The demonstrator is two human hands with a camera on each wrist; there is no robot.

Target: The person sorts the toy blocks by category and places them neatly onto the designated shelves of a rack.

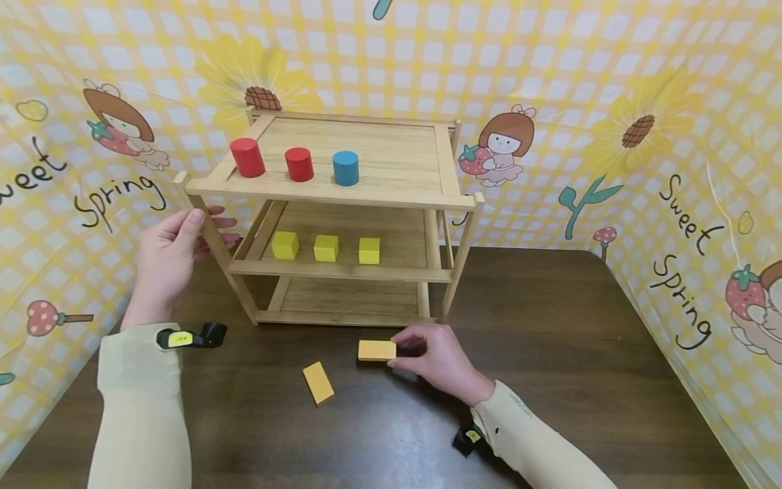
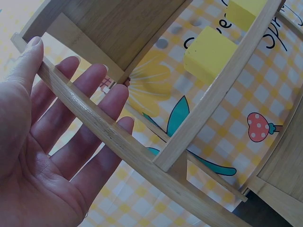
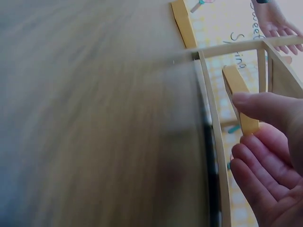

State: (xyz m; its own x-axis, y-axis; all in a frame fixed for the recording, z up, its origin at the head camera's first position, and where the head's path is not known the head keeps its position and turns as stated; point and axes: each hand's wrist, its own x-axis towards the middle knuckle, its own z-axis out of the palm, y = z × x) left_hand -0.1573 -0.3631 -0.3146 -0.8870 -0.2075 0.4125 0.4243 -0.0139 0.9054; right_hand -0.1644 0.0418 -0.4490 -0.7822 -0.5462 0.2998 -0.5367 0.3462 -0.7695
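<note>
A three-tier wooden shelf rack (image 1: 342, 198) stands on the dark table. My left hand (image 1: 168, 251) holds its left front post, with the thumb in front and loosely bent fingers behind; the post (image 2: 109, 127) crosses the fingers in the left wrist view. In front of the rack, my right hand (image 1: 441, 360) pinches the right end of an orange rectangular block (image 1: 376, 350) on the table. The right wrist view has the thumb on one face of that block (image 3: 248, 124) and fingers at the other. A second orange block (image 1: 318, 384) lies slanted to its left.
On the top tier stand two red cylinders (image 1: 247, 157) (image 1: 299, 164) and a blue cylinder (image 1: 345, 168). Three yellow cubes (image 1: 285, 245) (image 1: 326, 248) (image 1: 369, 251) sit in a row on the middle tier. A patterned cloth (image 1: 379, 61) hangs behind and beside the table (image 1: 550, 326).
</note>
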